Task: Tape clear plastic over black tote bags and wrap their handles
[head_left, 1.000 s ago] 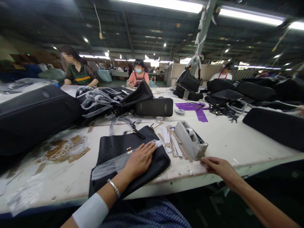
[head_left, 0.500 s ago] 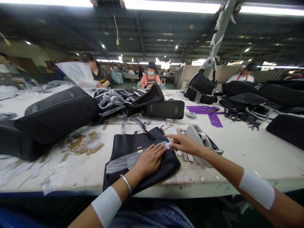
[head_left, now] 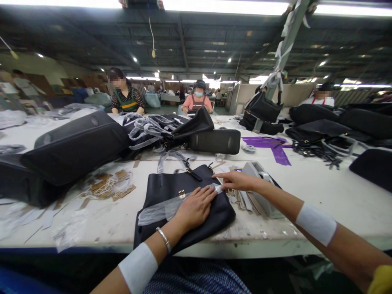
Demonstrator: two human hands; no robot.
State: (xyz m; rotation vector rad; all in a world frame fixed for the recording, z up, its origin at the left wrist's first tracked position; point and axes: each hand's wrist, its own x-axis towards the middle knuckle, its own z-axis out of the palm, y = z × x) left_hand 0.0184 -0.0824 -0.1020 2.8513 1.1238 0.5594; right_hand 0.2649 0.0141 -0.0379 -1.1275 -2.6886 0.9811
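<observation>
A black handbag (head_left: 159,188) lies flat on the table in front of me, with a gold-coloured clasp (head_left: 181,194) on its front. Across it runs a strip of clear plastic wrap (head_left: 153,214). My left hand (head_left: 196,208) rests flat on that wrap, fingers stretched out, pressing it to the bag. At the wrap's right end is my right hand (head_left: 234,181). Its index finger points out over the bag's upper right edge, while the other fingers curl in against the wrap's end; their exact hold is partly hidden. The handle (head_left: 165,159), wrapped in plastic, lies beyond the bag.
A grey tape dispenser (head_left: 260,188) stands beside my right forearm, near cardboard strips (head_left: 246,201). More black bags (head_left: 76,147) are piled left and ahead. Tags with white strings (head_left: 112,185) lie to the left. Purple tape (head_left: 280,155) marks the table. Co-workers sit across.
My right forearm has shifted a little, and both hands stay at nearly the same places on the bag. A co-worker at the far left has lowered a plastic sheet out of view.
</observation>
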